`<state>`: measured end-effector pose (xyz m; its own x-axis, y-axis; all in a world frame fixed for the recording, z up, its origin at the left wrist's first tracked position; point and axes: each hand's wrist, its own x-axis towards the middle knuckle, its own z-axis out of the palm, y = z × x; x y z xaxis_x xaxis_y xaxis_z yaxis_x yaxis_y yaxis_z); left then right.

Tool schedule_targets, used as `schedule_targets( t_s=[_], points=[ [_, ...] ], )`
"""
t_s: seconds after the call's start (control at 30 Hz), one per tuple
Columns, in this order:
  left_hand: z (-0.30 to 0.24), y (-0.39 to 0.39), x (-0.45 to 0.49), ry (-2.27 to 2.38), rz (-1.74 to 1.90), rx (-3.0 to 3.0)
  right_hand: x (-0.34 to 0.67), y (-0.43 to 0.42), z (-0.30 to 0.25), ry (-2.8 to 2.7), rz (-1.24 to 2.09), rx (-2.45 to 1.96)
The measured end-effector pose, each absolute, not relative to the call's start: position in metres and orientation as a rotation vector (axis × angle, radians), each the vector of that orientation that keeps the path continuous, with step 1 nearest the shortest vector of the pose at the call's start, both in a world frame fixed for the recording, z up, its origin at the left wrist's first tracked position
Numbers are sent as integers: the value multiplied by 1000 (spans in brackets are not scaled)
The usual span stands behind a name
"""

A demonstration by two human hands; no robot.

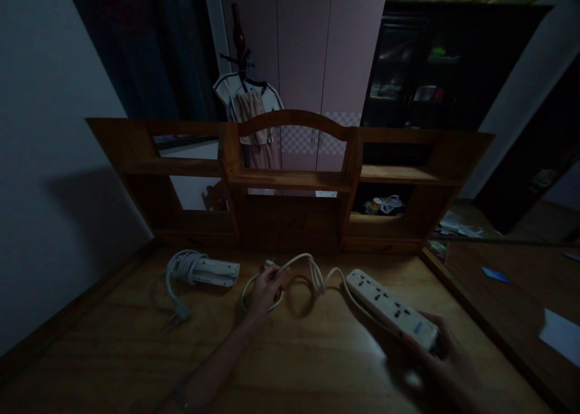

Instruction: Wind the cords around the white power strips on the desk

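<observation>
My right hand (441, 347) grips the near end of a white power strip (385, 302), its row of sockets facing up, tilted across the right part of the wooden desk. From the strip a pale cord (312, 269) runs leftward in loose loops. My left hand (267, 284) is closed around that cord near the middle of the desk, and a plug (270, 263) shows just beyond its fingers. Farther left lies a second white power strip (216, 272) with its cord (188, 264) wound around one end. Its plug (181, 312) rests on the desk.
A wooden shelf unit (290, 178) stands along the back edge of the desk (294, 365). A wall (54, 190) borders the left side. On the right, a lower brown surface (502, 311) holds papers (562, 335) and a blue card (495, 274).
</observation>
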<state>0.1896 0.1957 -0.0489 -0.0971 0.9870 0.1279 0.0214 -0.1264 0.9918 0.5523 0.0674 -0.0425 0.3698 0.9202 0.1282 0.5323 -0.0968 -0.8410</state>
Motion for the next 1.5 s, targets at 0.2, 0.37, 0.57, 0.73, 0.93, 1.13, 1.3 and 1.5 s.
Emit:
schedule_targets(
  t_s=[0.2,0.37,0.57,0.73,0.93,1.13,1.3,1.5],
  points=[
    [-51,195,191,1245,1367,1314,557,86,-46,-1705,226,-1858],
    [-54,195,191,1259,1362,1365,508,118,10,-2129,-104,-1418],
    [-45,185,198,1387,1509,1524,439,155,44,-2376,131,-1070],
    [-35,168,210,1496,1854,1763,434,169,34,-2307,383,-1012],
    [-45,156,231,1246,1229,1922,425,172,14,-2161,518,-926],
    [-47,155,237,1113,1049,1960,412,164,5,-2166,491,-894],
    [-47,155,232,1193,1080,1959,424,165,9,-2286,420,-919],
    [-46,160,227,1227,1133,2016,438,166,13,-2259,270,-1027]
  ],
)
